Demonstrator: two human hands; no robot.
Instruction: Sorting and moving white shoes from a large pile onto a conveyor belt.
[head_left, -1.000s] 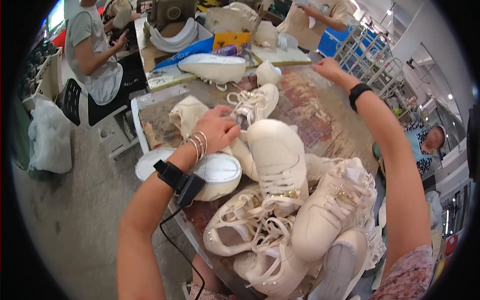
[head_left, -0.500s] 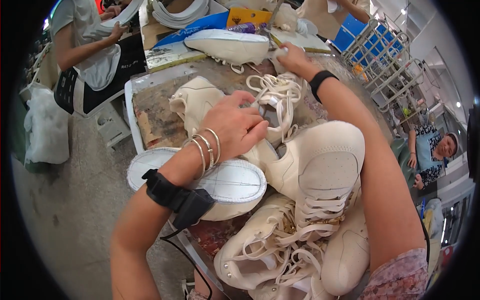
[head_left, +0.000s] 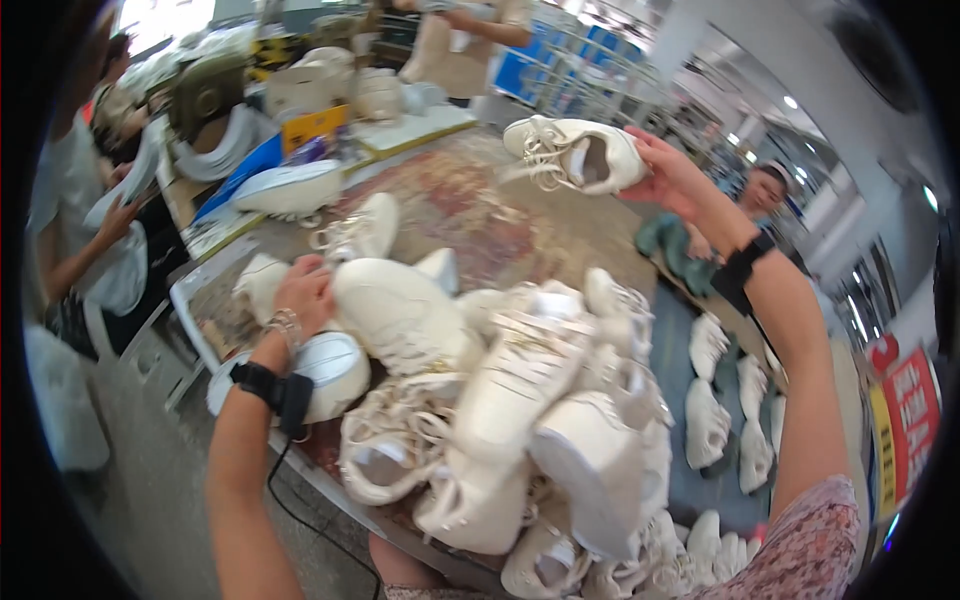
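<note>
The right hand (head_left: 672, 175) is raised far right, fingers curled around the heel of a cream shoe (head_left: 575, 153) and holding it clear above the surface (head_left: 480, 215); its laces dangle loose off the left end. The left hand (head_left: 303, 295) lies near left, fingers bent down over the edge of another shoe (head_left: 400, 315) at the left side of the pile (head_left: 520, 420). It presses more than pinches; whether the fingers close under the shoe I cannot tell. Bracelets and a black wrist strap with a cable sit on that arm.

The lifted shoe looks light, with a soft upper and a stiffer sole, so it should carry easily in one hand. The heel or the sole edge seems the firm place to take hold; the laces could snag on others in the heap.

Just near the left hand lies a white sole form (head_left: 325, 365). The pile of cream shoes fills the near middle of the surface, tumbled over one another. More shoes (head_left: 712, 400) lie in rows on a lower blue shelf at right. Far left, another person (head_left: 75, 215) sits at a bench, and a white sole (head_left: 290, 188) rests on the far surface.
</note>
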